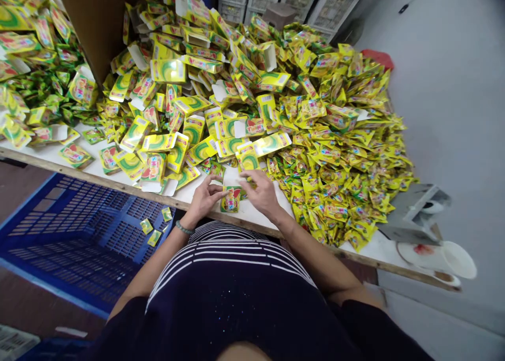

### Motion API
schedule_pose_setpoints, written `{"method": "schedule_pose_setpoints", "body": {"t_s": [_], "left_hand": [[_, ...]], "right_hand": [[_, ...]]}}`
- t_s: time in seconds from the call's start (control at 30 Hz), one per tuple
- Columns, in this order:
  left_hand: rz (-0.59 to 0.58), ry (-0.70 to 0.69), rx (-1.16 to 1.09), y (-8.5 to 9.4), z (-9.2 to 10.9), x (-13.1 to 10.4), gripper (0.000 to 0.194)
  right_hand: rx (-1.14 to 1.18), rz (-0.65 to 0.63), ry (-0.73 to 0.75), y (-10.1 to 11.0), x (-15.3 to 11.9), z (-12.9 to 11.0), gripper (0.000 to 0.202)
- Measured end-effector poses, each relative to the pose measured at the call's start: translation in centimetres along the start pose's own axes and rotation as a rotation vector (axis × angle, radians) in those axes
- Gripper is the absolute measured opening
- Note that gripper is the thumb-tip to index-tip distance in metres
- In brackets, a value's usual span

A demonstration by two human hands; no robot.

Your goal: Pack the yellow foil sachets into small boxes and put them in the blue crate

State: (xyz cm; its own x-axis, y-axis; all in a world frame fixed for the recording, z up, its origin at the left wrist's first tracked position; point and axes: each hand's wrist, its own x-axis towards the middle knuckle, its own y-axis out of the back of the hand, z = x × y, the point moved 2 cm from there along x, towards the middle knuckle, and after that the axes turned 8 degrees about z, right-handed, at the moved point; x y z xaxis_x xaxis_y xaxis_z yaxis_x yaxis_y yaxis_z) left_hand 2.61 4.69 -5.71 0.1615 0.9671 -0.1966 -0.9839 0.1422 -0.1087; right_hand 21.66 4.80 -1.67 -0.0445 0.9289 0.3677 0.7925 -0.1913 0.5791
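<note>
Where piles (pixel 173 106) (pixel 339 161) part at the table edge (pixel 252 222), hands (pixel 205 197) (pixel 261 193) flank a box (pixel 231 200).

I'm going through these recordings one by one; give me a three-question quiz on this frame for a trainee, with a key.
1. Which wrist wears the bracelet?
2. True or false: the blue crate at the person's left holds some small yellow-and-green packs.
3. What is between the left hand and the right hand?
A. a pair of scissors
B. a printed pack
C. a roll of tape

Key:
1. The left wrist.
2. True; they lie toward the side nearer the person.
3. B.
</note>
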Motion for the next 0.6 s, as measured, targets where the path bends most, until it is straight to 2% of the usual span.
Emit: {"method": "schedule_pose_setpoints", "body": {"t_s": [0.03,0.07,0.13,0.2,0.3,0.37,0.43,0.53,0.6], "left_hand": [[0.017,-0.016,0.016,0.0,0.1,-0.2,0.055],[0.036,-0.038,0.045,0.0,0.1,-0.4,0.055],[0.073,-0.096,0.129,0.1,0.2,-0.7,0.053],[0.084,-0.165,0.210,0.0,0.3,-0.9,0.046],[0.060,-0.230,0.269,-0.2,0.2,-0.8,0.033],[0.056,-0.221,0.262,-0.4,0.0,-0.5,0.030],[0.053,-0.190,0.233,-0.5,-0.3,-0.3,0.031],[0.058,-0.141,0.184,-0.4,-0.5,-0.1,0.037],[0.076,-0.096,0.138,-0.3,-0.7,-0.1,0.044]], "right_hand": [[0.052,0.081,-0.072,0.2,-0.5,0.7,0.020],[0.105,0.110,-0.142,0.1,-1.1,1.3,0.022],[0.229,0.039,-0.268,-0.5,-2.2,2.2,0.028],[0.305,-0.028,-0.332,-1.1,-2.9,2.5,0.033],[0.251,-0.071,-0.234,-1.2,-2.9,2.4,0.028],[0.186,-0.103,-0.144,-1.1,-2.5,2.1,0.024],[0.189,-0.096,-0.152,-0.7,-1.8,2.0,0.022],[0.230,-0.080,-0.224,-0.3,-0.8,1.9,0.032],[0.236,-0.133,-0.179,-0.1,-0.3,1.5,0.026]]}}
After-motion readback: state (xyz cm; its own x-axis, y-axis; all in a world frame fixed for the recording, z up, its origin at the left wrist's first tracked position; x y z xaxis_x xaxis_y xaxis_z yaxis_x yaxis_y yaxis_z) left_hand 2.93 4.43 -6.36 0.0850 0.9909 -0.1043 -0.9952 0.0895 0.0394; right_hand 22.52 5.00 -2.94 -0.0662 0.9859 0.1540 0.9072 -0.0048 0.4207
